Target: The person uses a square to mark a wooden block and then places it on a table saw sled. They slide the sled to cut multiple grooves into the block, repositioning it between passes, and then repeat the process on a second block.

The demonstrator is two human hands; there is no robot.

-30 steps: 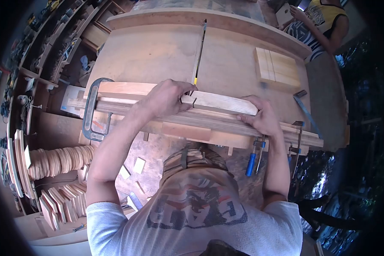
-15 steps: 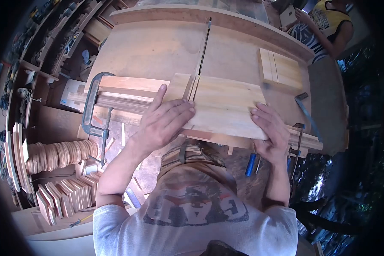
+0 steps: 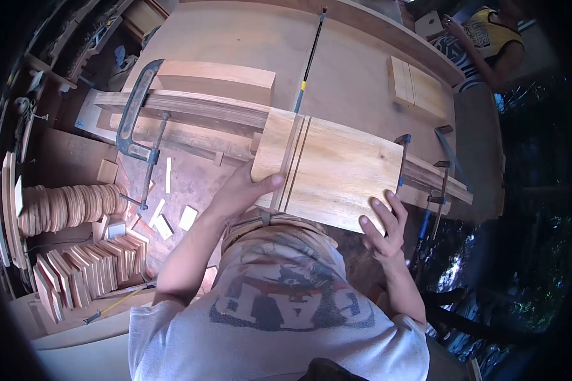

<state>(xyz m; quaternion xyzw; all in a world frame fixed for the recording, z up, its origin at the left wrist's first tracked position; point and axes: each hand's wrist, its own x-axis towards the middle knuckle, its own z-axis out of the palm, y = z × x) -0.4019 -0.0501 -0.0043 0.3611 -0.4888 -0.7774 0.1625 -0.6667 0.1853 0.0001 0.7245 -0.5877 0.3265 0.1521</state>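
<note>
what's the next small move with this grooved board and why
Probably lay the grooved board on the worktable beside the other board: the left hand and right hand hold it, its grooves look cut right across, and the other has similar lines.

You are facing a broad wooden workbench [image 3: 235, 51] across the upper centre; cluttered shelves [image 3: 76, 47] are lining the upper left, while foliage [image 3: 540, 298] is catching daylight lower right.
</note>
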